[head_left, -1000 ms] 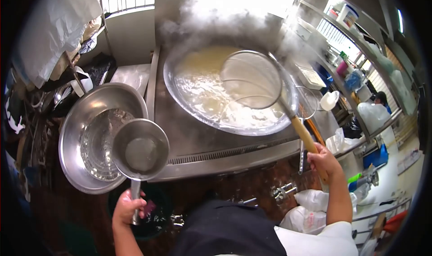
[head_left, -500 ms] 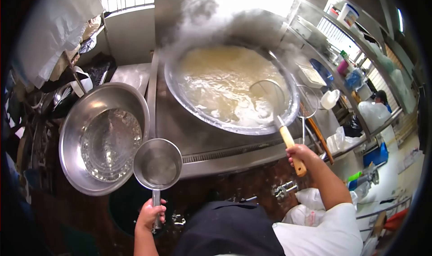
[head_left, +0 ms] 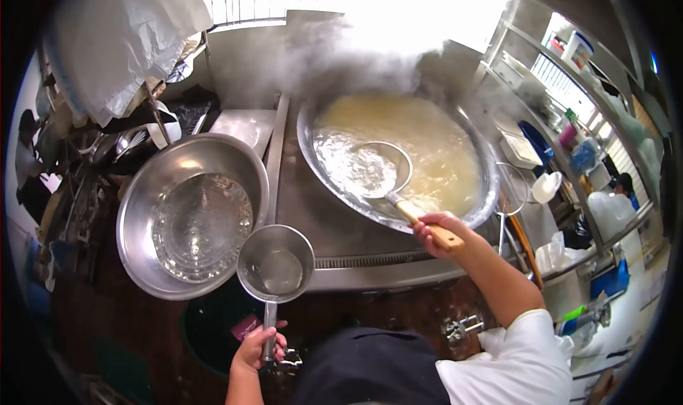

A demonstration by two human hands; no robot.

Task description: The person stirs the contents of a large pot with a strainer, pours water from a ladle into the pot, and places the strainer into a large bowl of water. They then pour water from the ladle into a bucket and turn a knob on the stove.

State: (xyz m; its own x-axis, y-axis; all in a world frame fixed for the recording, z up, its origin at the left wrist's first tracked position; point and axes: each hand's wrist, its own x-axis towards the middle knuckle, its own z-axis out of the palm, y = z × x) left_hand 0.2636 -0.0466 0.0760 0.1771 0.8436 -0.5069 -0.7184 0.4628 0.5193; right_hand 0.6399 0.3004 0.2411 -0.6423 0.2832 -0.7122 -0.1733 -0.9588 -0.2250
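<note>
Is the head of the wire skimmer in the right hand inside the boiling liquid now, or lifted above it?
Inside: the skimmer head lies in the bubbling liquid of the big wok, with foam showing through its mesh. The right hand grips its wooden handle.

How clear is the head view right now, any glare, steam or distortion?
Head view: window behind blown out white; steam veils the wok's far rim; fisheye bends the edges, corners black; skimmer and ladle stay sharp.
</note>
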